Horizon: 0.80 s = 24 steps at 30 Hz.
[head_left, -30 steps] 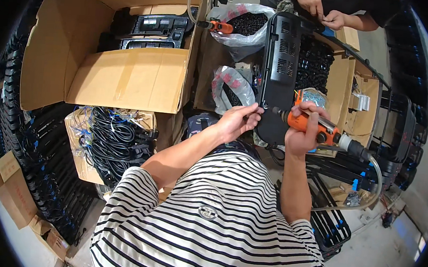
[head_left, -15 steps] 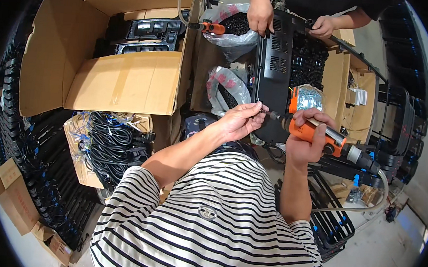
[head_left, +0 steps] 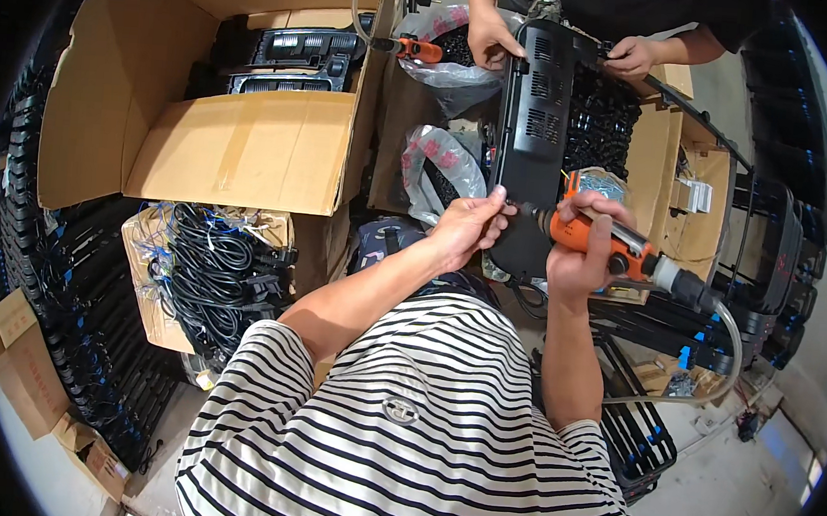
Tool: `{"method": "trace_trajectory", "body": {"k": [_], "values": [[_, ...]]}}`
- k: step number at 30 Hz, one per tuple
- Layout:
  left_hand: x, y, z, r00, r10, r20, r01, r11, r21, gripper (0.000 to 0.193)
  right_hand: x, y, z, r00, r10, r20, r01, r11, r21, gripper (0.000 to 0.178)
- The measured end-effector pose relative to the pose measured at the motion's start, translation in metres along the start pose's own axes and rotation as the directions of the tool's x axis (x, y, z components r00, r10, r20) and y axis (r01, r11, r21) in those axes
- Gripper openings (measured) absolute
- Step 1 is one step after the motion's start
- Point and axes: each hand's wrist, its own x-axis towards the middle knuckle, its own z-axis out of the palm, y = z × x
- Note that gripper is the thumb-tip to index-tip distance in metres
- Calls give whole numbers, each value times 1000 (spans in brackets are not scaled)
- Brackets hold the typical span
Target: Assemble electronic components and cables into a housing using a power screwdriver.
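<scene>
An orange air screwdriver (head_left: 639,255) with a clear hose lies in my right hand (head_left: 581,265), fingers wrapped round its body. Its bit points left, to the fingertips of my left hand (head_left: 465,233). Those fingers are pinched together beside the edge of a long black vented plastic housing (head_left: 531,175); anything small between them is hidden. At the housing's far end, a co-worker's left-side hand (head_left: 494,41) rests on a small black part at the edge. The co-worker's other hand (head_left: 631,57) touches the far right corner.
Two clear plastic bags (head_left: 426,168) stand left of the housing, a second orange screwdriver (head_left: 418,50) over the far one. A big cardboard box (head_left: 238,155) holds black housings; below it lies a bundle of black cables (head_left: 216,263). Black frames (head_left: 645,437) stand at the lower right.
The screwdriver in my right hand has moved slightly left and up, bringing its bit close to my left fingertips. My left hand has shifted up a little. The co-worker's left-side hand has shifted slightly.
</scene>
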Motion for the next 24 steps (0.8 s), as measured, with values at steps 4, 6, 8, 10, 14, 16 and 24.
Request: {"method": "trace_trajectory", "body": {"k": [4,6,8,10,14,16,24], "values": [[-4,-4,-31,997,44,-67,-43,999,18,28,5,25,0,999,-1,-45,0,1000,-23,12],[-7,-6,-45,983,84,-162,-65,991,118,26,7,36,-1,999,9,-44,-11,999,-31,12],[-11,-10,-59,928,185,-323,-76,944,321,22,9,43,-2,999,19,-44,-22,998,-51,12],[-15,-18,-77,929,186,-319,-86,949,304,21,9,48,-3,1000,18,-21,-20,997,-69,12],[-27,-21,-92,942,166,-292,-88,961,263,19,11,55,-3,999,-7,36,11,994,-110,12],[-33,-19,-90,955,117,-274,-50,970,240,19,10,57,-4,997,-34,67,42,992,-116,12],[-31,-10,-71,967,143,-213,-70,945,320,21,-2,69,1,987,-26,156,40,996,-85,15]]}}
